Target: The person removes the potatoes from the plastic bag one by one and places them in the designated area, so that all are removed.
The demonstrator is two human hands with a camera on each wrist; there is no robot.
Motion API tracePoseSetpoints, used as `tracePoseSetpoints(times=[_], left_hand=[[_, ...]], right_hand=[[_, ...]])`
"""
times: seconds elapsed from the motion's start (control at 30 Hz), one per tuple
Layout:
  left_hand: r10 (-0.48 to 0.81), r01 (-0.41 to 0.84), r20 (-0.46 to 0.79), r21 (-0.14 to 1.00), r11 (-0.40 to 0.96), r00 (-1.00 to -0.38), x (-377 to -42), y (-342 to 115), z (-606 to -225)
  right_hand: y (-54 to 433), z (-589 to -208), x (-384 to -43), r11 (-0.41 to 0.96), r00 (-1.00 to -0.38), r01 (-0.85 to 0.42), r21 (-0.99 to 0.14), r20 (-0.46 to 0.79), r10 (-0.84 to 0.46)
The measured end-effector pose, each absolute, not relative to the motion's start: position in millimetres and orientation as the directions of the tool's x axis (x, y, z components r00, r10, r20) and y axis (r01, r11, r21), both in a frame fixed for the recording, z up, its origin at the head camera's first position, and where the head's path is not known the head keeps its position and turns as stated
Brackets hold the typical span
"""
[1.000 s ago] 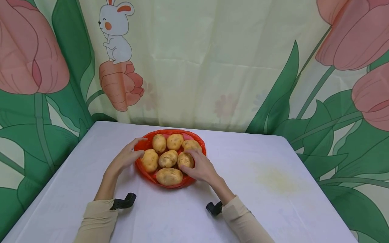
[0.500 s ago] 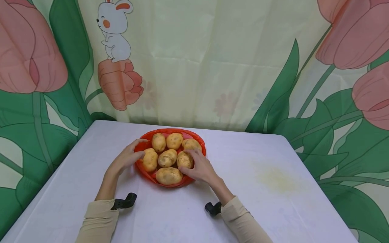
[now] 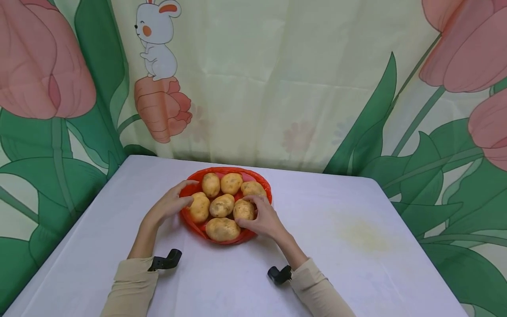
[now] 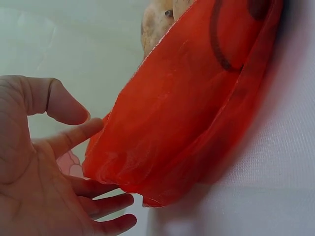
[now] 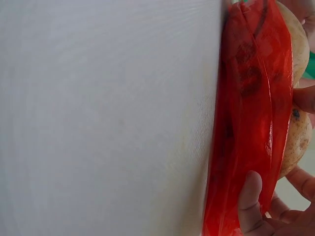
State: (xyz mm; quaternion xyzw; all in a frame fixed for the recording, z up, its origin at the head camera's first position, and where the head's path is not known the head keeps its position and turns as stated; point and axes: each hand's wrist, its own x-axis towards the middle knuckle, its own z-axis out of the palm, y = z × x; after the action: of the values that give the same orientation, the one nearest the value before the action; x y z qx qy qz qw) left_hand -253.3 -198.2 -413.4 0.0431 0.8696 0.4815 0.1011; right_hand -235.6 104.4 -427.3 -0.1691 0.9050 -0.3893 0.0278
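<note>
Several tan potatoes (image 3: 222, 205) lie in a red plastic bag (image 3: 259, 177) whose mouth is spread wide into a low round shape. My right hand (image 3: 266, 219) curls its thumb and index finger round one potato (image 3: 243, 210) on the right side; in the right wrist view another finger lies along the outside of the bag (image 5: 256, 108). My left hand (image 3: 169, 204) is at the bag's left edge, beside a large potato (image 3: 199, 208). In the left wrist view its fingers are extended, some partly behind the red plastic (image 4: 162, 113), and they hold nothing.
A white cloth (image 3: 222, 281) covers the table, with a faint yellowish stain (image 3: 366, 231) on the right. Behind the table hangs a curtain (image 3: 245, 101) printed with tulips and a rabbit. A black wrist camera (image 3: 168, 259) sticks out from the left cuff, another (image 3: 279, 275) from the right.
The head view has shifted slightly, so the whole scene sits a little further right. Relative to the bag and potatoes, both hands have barely moved.
</note>
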Motion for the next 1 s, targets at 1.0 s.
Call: tracePoseSetpoints(times=[1.0], left_hand=[[0.206,0.012,-0.123,0.833,0.554,-0.971,-253.3,-210.4,-412.8]], right_hand=[[124.4,-404.6,-196.1,0.557,-0.948,-0.312,-0.77,0.211,-0.239]])
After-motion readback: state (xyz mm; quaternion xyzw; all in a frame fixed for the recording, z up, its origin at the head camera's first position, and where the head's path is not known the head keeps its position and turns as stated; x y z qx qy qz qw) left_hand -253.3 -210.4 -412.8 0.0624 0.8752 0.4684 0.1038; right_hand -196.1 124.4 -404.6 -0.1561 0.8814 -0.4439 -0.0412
